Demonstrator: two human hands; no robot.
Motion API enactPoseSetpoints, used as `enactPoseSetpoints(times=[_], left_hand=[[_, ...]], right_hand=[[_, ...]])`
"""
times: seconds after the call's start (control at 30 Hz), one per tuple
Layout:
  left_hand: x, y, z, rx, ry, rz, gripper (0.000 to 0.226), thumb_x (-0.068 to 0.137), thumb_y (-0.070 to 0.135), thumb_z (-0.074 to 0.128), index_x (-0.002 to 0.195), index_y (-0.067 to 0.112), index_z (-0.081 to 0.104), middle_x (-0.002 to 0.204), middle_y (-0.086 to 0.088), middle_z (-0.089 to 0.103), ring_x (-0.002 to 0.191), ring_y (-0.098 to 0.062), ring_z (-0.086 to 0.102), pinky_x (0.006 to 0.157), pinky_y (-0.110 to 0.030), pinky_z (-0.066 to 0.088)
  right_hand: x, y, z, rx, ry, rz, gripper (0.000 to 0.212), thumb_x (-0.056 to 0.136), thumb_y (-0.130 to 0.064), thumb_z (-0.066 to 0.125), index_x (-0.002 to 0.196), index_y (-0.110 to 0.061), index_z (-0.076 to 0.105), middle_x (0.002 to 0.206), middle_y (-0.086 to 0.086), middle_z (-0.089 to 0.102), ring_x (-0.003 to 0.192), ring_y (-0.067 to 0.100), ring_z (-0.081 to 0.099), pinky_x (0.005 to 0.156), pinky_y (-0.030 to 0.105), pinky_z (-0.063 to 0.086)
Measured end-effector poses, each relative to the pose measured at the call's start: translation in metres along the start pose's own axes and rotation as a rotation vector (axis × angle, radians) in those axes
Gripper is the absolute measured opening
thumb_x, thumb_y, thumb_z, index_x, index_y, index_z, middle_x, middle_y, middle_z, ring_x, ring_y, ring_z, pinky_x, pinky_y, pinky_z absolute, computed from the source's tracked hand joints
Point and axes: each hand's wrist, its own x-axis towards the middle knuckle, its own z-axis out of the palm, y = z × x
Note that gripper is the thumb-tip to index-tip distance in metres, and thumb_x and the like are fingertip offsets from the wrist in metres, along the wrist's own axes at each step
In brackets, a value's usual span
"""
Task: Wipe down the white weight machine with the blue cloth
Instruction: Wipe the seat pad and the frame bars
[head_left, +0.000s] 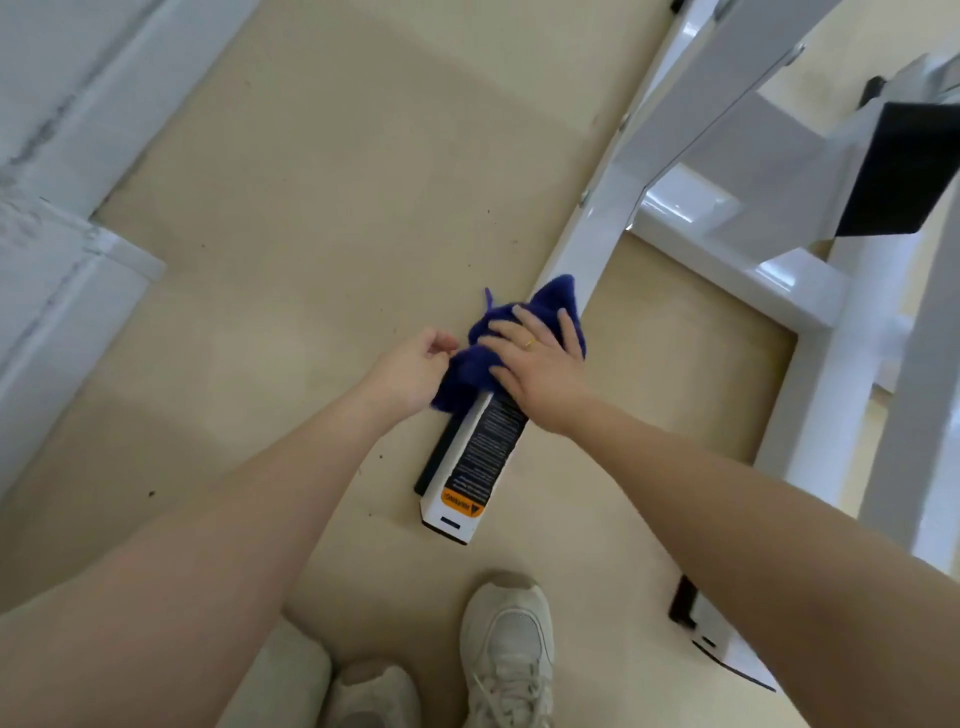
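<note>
A person bends over the base rail (582, 244) of a white weight machine (727, 156), seen from a head-worn camera looking down at a beige floor (311, 208). The blue cloth (550, 301) lies bunched on top of the rail, approx. midway along its visible length, w/ one corner sticking up toward the far end. The right hand (540, 364) lies flat on the cloth, fingers (524, 319) straight and slightly spread, pressing the fabric onto the metal; a gold ring (529, 342) shows on one finger. The left hand (415, 369) is at the cloth's near-left edge, its fingers curled in; they appear to pinch the hem, though the contact itself is partly hidden. Below the hands, the rail end nearest the camera carries a black label (488, 447) w/ small white text and an orange warning strip (462, 504). Two off-white sneakers, right (506, 654) & left (374, 696), stand on the floor at bottom. A black pad (904, 171) sits on the machine frame at upper right. White wall trim (78, 156) runs along the left.
</note>
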Motion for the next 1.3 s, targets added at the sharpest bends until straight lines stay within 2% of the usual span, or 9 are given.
enactPoseSetpoints(times=[0.13, 0.27, 0.33, 0.47, 0.67, 0.9, 1.0, 1.17, 1.3], left_hand=[[0.010, 0.001, 0.013, -0.010, -0.128, 0.042, 0.045, 0.100, 0.014, 0.037, 0.144, 0.016, 0.030, 0.146, -0.007, 0.035, 0.133, -0.019, 0.037, 0.107, -0.028, 0.029], [0.015, 0.008, 0.035, -0.014, -0.266, 0.064, 0.050, 0.101, 0.016, 0.037, 0.148, 0.021, 0.020, 0.147, -0.004, 0.035, 0.136, -0.017, 0.033, 0.098, -0.013, 0.025], [0.020, 0.009, 0.042, 0.012, -0.288, 0.083, 0.050, 0.101, 0.012, 0.035, 0.148, 0.019, 0.019, 0.146, -0.007, 0.038, 0.132, -0.019, 0.040, 0.102, -0.016, 0.028], [0.030, 0.009, 0.038, 0.092, -0.326, 0.087, 0.058, 0.097, 0.013, 0.045, 0.148, 0.028, 0.021, 0.146, -0.009, 0.040, 0.126, -0.024, 0.048, 0.106, -0.041, 0.038], [0.052, 0.032, 0.032, 0.164, -0.237, 0.138, 0.070, 0.094, 0.023, 0.053, 0.149, 0.032, 0.011, 0.115, -0.006, 0.057, 0.096, -0.019, 0.060, 0.086, -0.021, 0.039], [0.079, 0.048, 0.048, 0.095, -0.279, 0.224, 0.069, 0.092, 0.011, 0.056, 0.148, 0.026, 0.019, 0.147, -0.003, 0.038, 0.126, -0.021, 0.044, 0.107, -0.030, 0.034], [0.086, 0.043, 0.050, 0.104, -0.282, 0.243, 0.073, 0.088, 0.005, 0.059, 0.148, 0.023, 0.022, 0.143, 0.000, 0.042, 0.121, -0.022, 0.049, 0.104, -0.039, 0.040], [0.089, 0.043, 0.050, 0.083, -0.289, 0.268, 0.072, 0.089, 0.002, 0.057, 0.149, 0.018, 0.020, 0.147, 0.006, 0.032, 0.124, -0.019, 0.045, 0.099, -0.024, 0.037], [0.090, 0.039, 0.050, 0.076, -0.291, 0.267, 0.070, 0.090, 0.002, 0.056, 0.148, 0.020, 0.020, 0.148, 0.006, 0.032, 0.127, -0.021, 0.044, 0.099, -0.022, 0.034]], right_hand=[[0.020, 0.003, -0.004, 0.426, 0.275, 0.438, 0.058, 0.101, -0.022, 0.035, 0.151, -0.014, 0.005, 0.159, 0.001, -0.005, 0.146, 0.021, -0.008, 0.115, 0.028, -0.004], [0.015, -0.006, -0.004, 0.998, 0.376, 0.779, 0.063, 0.101, -0.018, 0.033, 0.150, -0.016, -0.006, 0.158, 0.004, 0.002, 0.144, 0.022, 0.012, 0.117, 0.028, 0.009], [-0.004, -0.015, 0.003, 1.213, 0.321, 0.765, 0.062, 0.100, -0.016, 0.034, 0.151, -0.023, -0.001, 0.154, 0.004, 0.022, 0.136, 0.024, 0.031, 0.110, 0.033, 0.030], [-0.004, -0.006, -0.012, 1.291, 0.241, 0.829, 0.055, 0.101, -0.016, 0.034, 0.150, -0.017, 0.010, 0.148, 0.003, 0.031, 0.133, 0.024, 0.035, 0.096, 0.026, 0.030], [0.053, 0.048, -0.045, 1.256, 0.263, 0.876, 0.045, 0.101, -0.018, 0.033, 0.144, -0.006, 0.024, 0.142, 0.017, 0.039, 0.130, 0.033, 0.040, 0.107, 0.041, 0.034], [0.028, 0.041, -0.015, 1.367, 0.160, 0.876, 0.050, 0.101, -0.026, 0.036, 0.148, -0.019, 0.022, 0.144, 0.009, 0.040, 0.129, 0.031, 0.041, 0.101, 0.040, 0.037], [0.058, 0.069, -0.039, 1.359, 0.253, 0.863, 0.050, 0.100, -0.025, 0.039, 0.146, -0.012, 0.023, 0.147, 0.014, 0.036, 0.132, 0.033, 0.039, 0.106, 0.045, 0.035], [0.088, 0.091, -0.060, 1.410, 0.384, 0.955, 0.051, 0.101, -0.023, 0.037, 0.147, -0.009, 0.020, 0.147, 0.016, 0.032, 0.133, 0.033, 0.035, 0.108, 0.043, 0.031], [0.072, 0.114, -0.086, 1.842, 0.599, 0.941, 0.045, 0.100, -0.022, 0.042, 0.143, -0.014, 0.032, 0.138, 0.013, 0.046, 0.126, 0.029, 0.046, 0.094, 0.040, 0.042]])
